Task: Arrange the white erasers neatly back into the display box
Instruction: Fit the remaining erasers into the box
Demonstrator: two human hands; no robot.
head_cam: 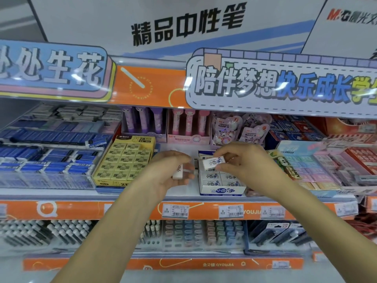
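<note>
The right hand (247, 166) pinches one white eraser (214, 161) between thumb and fingertips, long axis roughly level and printed face toward the camera. This eraser sits directly over the back rows of the display box (222, 190), at or just above the erasers already inside; contact with them cannot be confirmed.

The left hand (169, 172) is curled, palm facing right, around a second white eraser (177, 172) held upright against the fingers. This item is motion-blurred; only its lower end and part of its print are legible. It lies at 9 o'clock from the display box, apart from it, above the bare shelf surface.

The display box stands on the white shelf (183, 194) with its blue-printed front wall toward the camera. Inside, the packed erasers (221, 180) lie flat in two columns, labels up, filling the front rows.

Surroundings, referenced from the display box:
- 9 o'clock, beyond the left hand: a yellow box of 2B erasers (124, 160), tilted toward the viewer.
- 12 o'clock: a pink carton of tube-shaped items (188, 127).
- 3 o'clock: pastel eraser packs (310, 166).
- 6 o'clock: price tags (231, 211) on the orange shelf edge (81, 210).
</note>
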